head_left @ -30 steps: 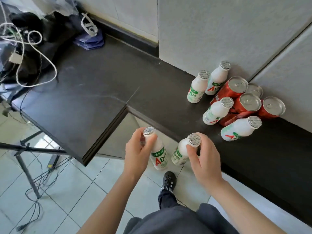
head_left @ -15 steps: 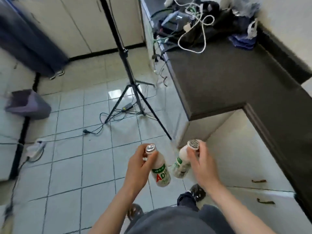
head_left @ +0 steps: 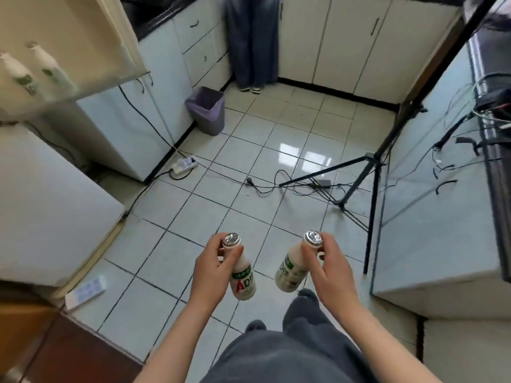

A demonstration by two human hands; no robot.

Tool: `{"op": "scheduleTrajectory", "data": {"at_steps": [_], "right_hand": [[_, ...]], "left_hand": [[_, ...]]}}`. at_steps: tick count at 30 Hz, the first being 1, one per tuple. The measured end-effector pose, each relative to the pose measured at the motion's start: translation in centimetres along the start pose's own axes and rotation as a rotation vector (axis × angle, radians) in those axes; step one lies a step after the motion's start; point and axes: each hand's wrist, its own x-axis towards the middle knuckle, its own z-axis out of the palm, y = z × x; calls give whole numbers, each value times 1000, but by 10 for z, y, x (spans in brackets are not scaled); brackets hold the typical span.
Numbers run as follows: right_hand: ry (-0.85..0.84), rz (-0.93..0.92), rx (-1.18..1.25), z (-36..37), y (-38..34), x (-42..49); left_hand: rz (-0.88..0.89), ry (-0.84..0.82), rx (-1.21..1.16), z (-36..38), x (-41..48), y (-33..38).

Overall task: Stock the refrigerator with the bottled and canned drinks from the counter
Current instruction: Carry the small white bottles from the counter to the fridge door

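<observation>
— What do we enter first?

— Two small white drink bottles with green and red labels and foil caps. We hold one in each hand, low in front of us, over the tiled floor (head_left: pixel 249 150).

— Left hand (head_left: pixel 213 269)?

— Fingers and thumb curled round the neck of the left bottle (head_left: pixel 243 277), just under the cap. The bottle hangs roughly upright, its base tipped a little to our right.

— Right hand (head_left: pixel 329 269)?

— The same hold: fingers wrapped round the neck of the right bottle (head_left: pixel 290 275), whose base leans to our left. The two bottles are near each other but apart.

— Where do we list the refrigerator (head_left: pixel 49 205)?

— At our left, a white body close by. Above it is a pale compartment holding two blurred white bottles (head_left: pixel 44 64); we cannot tell whether that is a door shelf.

— The counter (head_left: pixel 495 161)?

— Along our right edge, dark-topped, with tangled wires on it. No drinks show on the part we see.

— Other entries?

— One black tripod (head_left: pixel 370 172) standing beside the counter, one purple-lined bin (head_left: pixel 206 110) by the left cabinets, one white power strip (head_left: pixel 184 164) on the floor with cables (head_left: pixel 265 186) trailing across the tiles, and pale cabinets (head_left: pixel 331 37) along the far wall.
</observation>
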Motion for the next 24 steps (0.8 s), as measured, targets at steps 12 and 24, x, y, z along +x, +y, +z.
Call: {"op": "scheduleTrajectory", "data": {"at_steps": [12,24], "right_hand": [[-396,-154,44,158,-92,123],[-645,-362,129,330,-230,283]], "left_hand": [[-187,400,-121,-119,61,-52],[-235,730,-75,-277,199,-63]]}}
